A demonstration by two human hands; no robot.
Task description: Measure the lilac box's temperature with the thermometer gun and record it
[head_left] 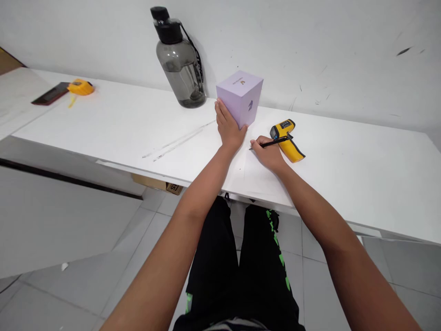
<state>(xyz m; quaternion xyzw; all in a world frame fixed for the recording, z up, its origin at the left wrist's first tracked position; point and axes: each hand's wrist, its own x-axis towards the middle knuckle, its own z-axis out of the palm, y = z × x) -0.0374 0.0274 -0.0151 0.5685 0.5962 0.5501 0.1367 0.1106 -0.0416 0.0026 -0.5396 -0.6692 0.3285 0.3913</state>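
Observation:
A lilac box [255, 102] with a small dark emblem on its side stands on the white table [330, 174]. My left hand [230, 126] grips its near lower part, fingers flat along the left face and thumb at the front corner. To the right of it, my right hand [267, 151] is closed around a black pen [274, 142], its tip pointing left, close to the tabletop. Whether the tip touches the surface I cannot tell. Just beyond the right hand lies a yellow and black infrared thermometer gun [292, 148], partly behind the pen.
Left of the box, a large grey water bottle [179, 73] with a black cap stands against the wall. An orange tape measure [81, 87] lies far left beside a dark flat object [51, 94]. Dark streaks mark the tabletop. Below its edge shows a cardboard box [149, 181].

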